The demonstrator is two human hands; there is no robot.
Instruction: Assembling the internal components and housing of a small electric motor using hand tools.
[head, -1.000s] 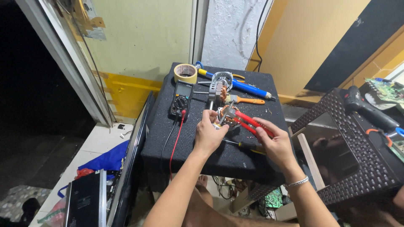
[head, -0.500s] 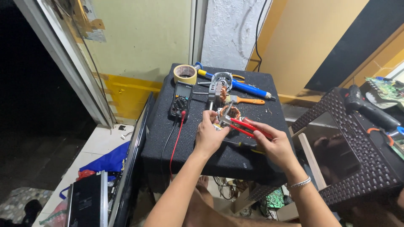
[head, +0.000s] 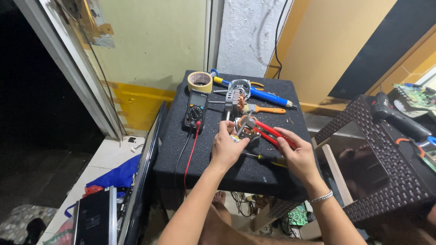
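1. Worktop (head: 272,172): black, felt-covered, square. It is the landmark; every place below is given relative to it.
2. Dark woven stool (head: 386,190): just beside the worktop's right edge, with a black power tool (head: 397,117) on top.
3. Flat dark panel (head: 145,172): leaning on edge against the worktop's left side.
4. Blue-handled soldering iron (head: 268,96): lies at the worktop's far edge, tip pointing right.
5. Left hand (head: 227,147): over the worktop's centre. Grip closed, fingers pinching the near rim of the motor part.
6. Right hand (head: 297,154): over the worktop's centre-right. Grip closed round both red handles of the pliers.
7. Black multimeter (head: 196,109): on the worktop's left half, towards the far side. Red and black leads run off the near-left edge.
8. Red-handled pliers (head: 268,131): above the worktop's centre, nose aimed left into the motor part. Cannot tell what the jaws bite.
9. Small motor part with copper windings (head: 243,127): on the worktop's centre, between the two hands and touching the left fingers.
10. Second motor piece, silver frame (head: 237,93): far centre of the worktop, just behind the first.
11. Roll of tan tape (head: 200,81): far-left corner of the worktop.
12. Orange-handled tool (head: 265,109): far centre-right of the worktop.
13. Yellow-and-black screwdriver (head: 268,159): lies on the worktop under the right hand.
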